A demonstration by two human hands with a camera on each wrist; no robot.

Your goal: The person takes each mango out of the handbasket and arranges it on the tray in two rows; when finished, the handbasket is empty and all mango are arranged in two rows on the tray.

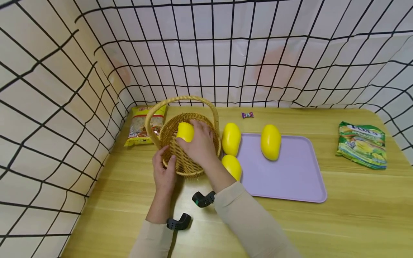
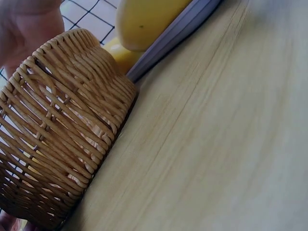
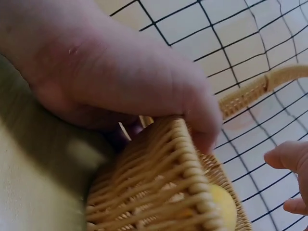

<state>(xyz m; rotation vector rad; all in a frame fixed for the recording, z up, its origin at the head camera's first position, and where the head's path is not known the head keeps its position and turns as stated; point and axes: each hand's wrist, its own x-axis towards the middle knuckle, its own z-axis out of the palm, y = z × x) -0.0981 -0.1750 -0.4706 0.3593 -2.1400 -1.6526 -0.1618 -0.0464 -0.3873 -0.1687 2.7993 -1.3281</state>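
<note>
A round wicker basket (image 1: 187, 163) with a tall handle stands on the wooden table. My left hand (image 1: 164, 175) grips its near-left rim; in the right wrist view that hand (image 3: 130, 77) hooks over the woven edge. Inside the basket is a smooth yellow mango (image 1: 185, 132). My right hand (image 1: 200, 141) reaches in over it, thumb overlapping it in the head view. Seen from the right wrist, the right hand's spread fingers (image 3: 284, 156) hover above the basket, apart from the mango (image 3: 224, 207). The left wrist view shows the basket's side (image 2: 67, 120).
Right of the basket lies a lilac tray (image 1: 284, 179). One mango (image 1: 270, 142) rests on it, and two more, a far one (image 1: 231, 139) and a near one (image 1: 232, 166), lie along its left edge. Packets (image 1: 145, 125) (image 1: 361, 145) flank the scene; a wrapped candy (image 1: 247, 115) lies behind.
</note>
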